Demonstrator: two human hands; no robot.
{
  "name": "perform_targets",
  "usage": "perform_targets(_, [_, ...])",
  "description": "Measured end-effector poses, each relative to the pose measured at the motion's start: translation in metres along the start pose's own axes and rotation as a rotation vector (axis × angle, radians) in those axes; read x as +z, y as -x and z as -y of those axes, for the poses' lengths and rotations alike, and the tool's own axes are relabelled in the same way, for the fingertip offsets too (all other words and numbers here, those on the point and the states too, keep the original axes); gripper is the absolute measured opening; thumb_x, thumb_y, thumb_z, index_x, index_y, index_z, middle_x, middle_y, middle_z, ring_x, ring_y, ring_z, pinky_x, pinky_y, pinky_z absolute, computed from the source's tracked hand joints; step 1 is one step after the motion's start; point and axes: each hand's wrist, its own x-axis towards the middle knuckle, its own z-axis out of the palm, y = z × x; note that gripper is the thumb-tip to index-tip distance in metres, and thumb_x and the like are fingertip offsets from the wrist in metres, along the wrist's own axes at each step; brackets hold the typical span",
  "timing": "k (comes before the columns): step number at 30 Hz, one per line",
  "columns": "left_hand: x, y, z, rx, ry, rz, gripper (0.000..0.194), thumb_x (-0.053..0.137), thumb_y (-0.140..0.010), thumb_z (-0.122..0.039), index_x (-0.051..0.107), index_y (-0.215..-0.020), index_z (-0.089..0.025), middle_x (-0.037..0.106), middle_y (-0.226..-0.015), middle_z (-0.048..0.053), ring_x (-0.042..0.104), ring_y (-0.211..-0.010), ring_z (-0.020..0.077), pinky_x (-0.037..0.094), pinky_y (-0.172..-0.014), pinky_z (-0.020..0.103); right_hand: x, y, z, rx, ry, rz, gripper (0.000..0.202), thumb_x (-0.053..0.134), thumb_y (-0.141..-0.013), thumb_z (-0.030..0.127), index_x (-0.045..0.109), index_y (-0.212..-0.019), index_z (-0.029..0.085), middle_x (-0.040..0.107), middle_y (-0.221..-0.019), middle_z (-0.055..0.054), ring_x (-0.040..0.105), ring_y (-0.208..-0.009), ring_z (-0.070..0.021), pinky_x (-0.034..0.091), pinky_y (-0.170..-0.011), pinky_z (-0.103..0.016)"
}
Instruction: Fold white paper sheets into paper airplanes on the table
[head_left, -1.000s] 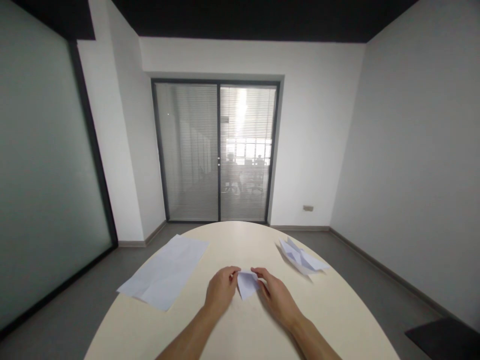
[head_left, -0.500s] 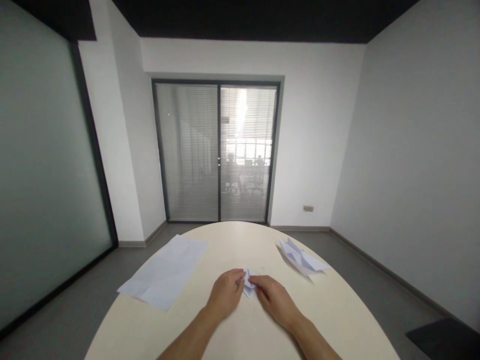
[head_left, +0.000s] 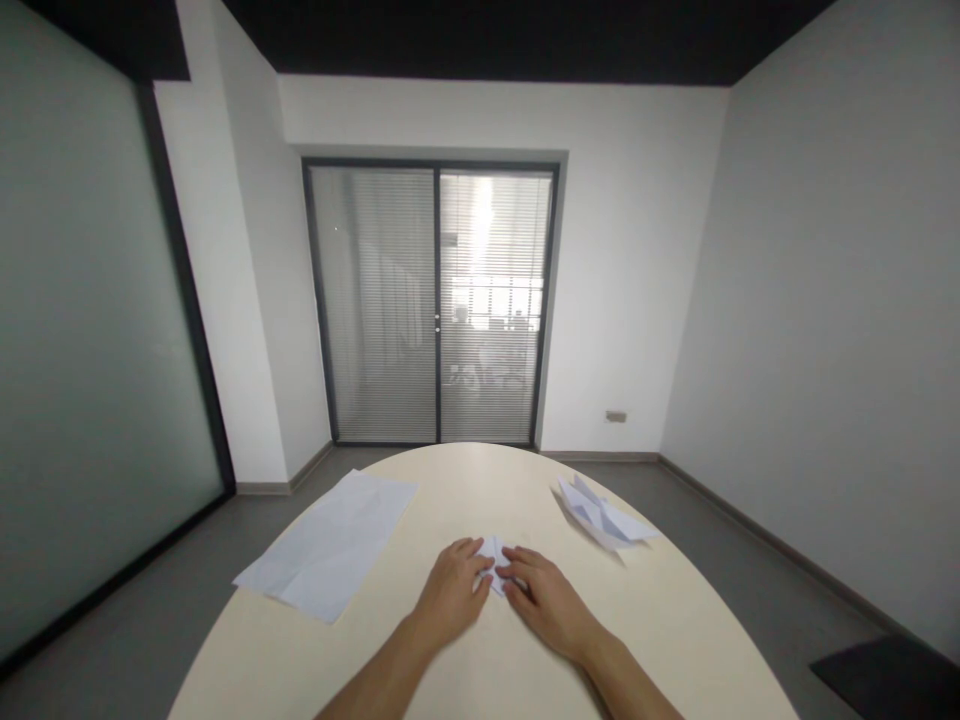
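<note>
A small piece of folded white paper (head_left: 491, 549) lies on the table between my two hands, partly covered by their fingers. My left hand (head_left: 454, 590) rests at its left edge with the fingers spread and the tips touching it. From the right side, my right hand (head_left: 547, 600) lays its slightly bent, parted fingers on the same paper. Neither hand appears to pinch it. The exact shape of the folds is too small to make out.
The round pale table (head_left: 480, 670) carries a creased white sheet (head_left: 330, 545) at the left. On its right side sits a folded paper boat (head_left: 604, 517) near the rim. A black flat object (head_left: 892, 675) is at the lower right, beyond the table.
Fingers of both hands have loosened from around the folded paper and spread over its edges. The paper now looks flatter. The sheet and the boat have stayed in place.
</note>
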Motion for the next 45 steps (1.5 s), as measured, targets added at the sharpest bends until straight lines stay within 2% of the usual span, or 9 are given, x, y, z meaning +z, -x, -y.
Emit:
perform_targets(5, [0.0,0.001,0.001,-0.011,0.046,-0.007,0.029,0.055,-0.088,-0.023,0.068,-0.114,-0.024,0.062,-0.126,0.008,0.052,-0.12,0.0248,0.037,-0.108,0.044,0.001,0.0,-0.004,0.033,0.013,0.01,0.033,0.05,-0.09,0.037,0.068,-0.115,0.023,0.059,-0.134,-0.01,0.044,-0.133,-0.0264,0.03,-0.113,-0.049])
perform_targets(12, [-0.005,-0.001,-0.002,-0.017,0.158,-0.031,0.038,0.058,-0.081,-0.016,0.062,-0.118,-0.023,0.058,-0.129,0.008,0.052,-0.12,0.0226,0.038,-0.107,0.041,-0.001,0.001,-0.001,0.03,-0.052,-0.049,0.054,0.056,-0.082,0.024,0.05,-0.135,0.024,0.05,-0.139,-0.01,0.047,-0.128,-0.023,0.035,-0.112,-0.039])
perform_targets(17, [-0.004,-0.003,-0.001,-0.002,0.261,-0.116,0.055,0.056,-0.079,-0.013,0.049,-0.132,-0.023,0.054,-0.13,0.008,0.051,-0.12,0.0213,0.041,-0.106,0.04,-0.001,-0.003,0.006,-0.003,-0.108,-0.105,0.066,0.055,-0.077,0.016,0.041,-0.141,0.023,0.042,-0.144,-0.009,0.04,-0.134,-0.0222,0.029,-0.116,-0.039])
perform_targets(20, [-0.005,-0.004,-0.002,-0.028,0.306,-0.152,0.059,0.056,-0.082,-0.015,0.042,-0.138,-0.023,0.055,-0.131,0.009,0.055,-0.115,0.0206,0.044,-0.102,0.037,-0.001,-0.003,0.006,-0.027,-0.116,-0.136,0.068,0.053,-0.079,0.015,0.035,-0.144,0.024,0.04,-0.147,-0.008,0.037,-0.136,-0.0222,0.027,-0.118,-0.042])
perform_targets(24, [-0.013,-0.003,-0.008,-0.009,0.315,-0.1,0.044,0.056,-0.086,-0.02,0.05,-0.13,-0.024,0.063,-0.122,0.006,0.058,-0.109,0.02,0.045,-0.098,0.034,-0.002,-0.003,0.005,-0.009,-0.101,-0.135,0.05,0.052,-0.086,0.023,0.047,-0.136,0.026,0.055,-0.134,-0.008,0.05,-0.123,-0.0239,0.037,-0.109,-0.041])
perform_targets(27, [-0.018,-0.003,-0.013,-0.01,0.284,-0.073,0.025,0.055,-0.089,-0.023,0.061,-0.112,-0.024,0.069,-0.105,0.003,0.062,-0.097,0.0183,0.047,-0.089,0.029,-0.005,-0.003,0.006,0.043,-0.067,-0.104,0.032,0.049,-0.091,0.031,0.059,-0.12,0.024,0.066,-0.116,-0.008,0.059,-0.107,-0.0239,0.045,-0.097,-0.038])
perform_targets(29, [-0.02,-0.004,-0.014,-0.021,0.246,-0.072,0.016,0.054,-0.09,-0.025,0.065,-0.1,-0.023,0.07,-0.096,0.001,0.063,-0.09,0.0177,0.048,-0.083,0.027,-0.007,-0.004,0.009,0.057,-0.052,-0.078,0.027,0.045,-0.094,0.036,0.063,-0.111,0.025,0.069,-0.106,-0.006,0.062,-0.098,-0.0229,0.046,-0.09,-0.035])
perform_targets(37, [-0.019,-0.006,-0.015,-0.077,0.198,-0.088,0.016,0.053,-0.091,-0.029,0.068,-0.092,-0.024,0.071,-0.089,-0.001,0.064,-0.082,0.0171,0.045,-0.076,0.025,-0.011,-0.005,0.014,0.12,-0.006,-0.062,0.033,0.036,-0.096,0.044,0.063,-0.095,0.025,0.071,-0.089,-0.004,0.065,-0.085,-0.022,0.045,-0.076,-0.03])
perform_targets(45, [-0.016,-0.008,-0.01,-0.169,0.213,-0.077,0.015,0.055,-0.088,-0.026,0.068,-0.096,-0.024,0.071,-0.092,0.0,0.063,-0.084,0.0164,0.043,-0.075,0.023,-0.014,-0.006,0.006,0.159,-0.127,-0.103,0.03,0.047,-0.09,0.043,0.067,-0.099,0.022,0.073,-0.096,-0.005,0.065,-0.089,-0.0215,0.047,-0.079,-0.029])
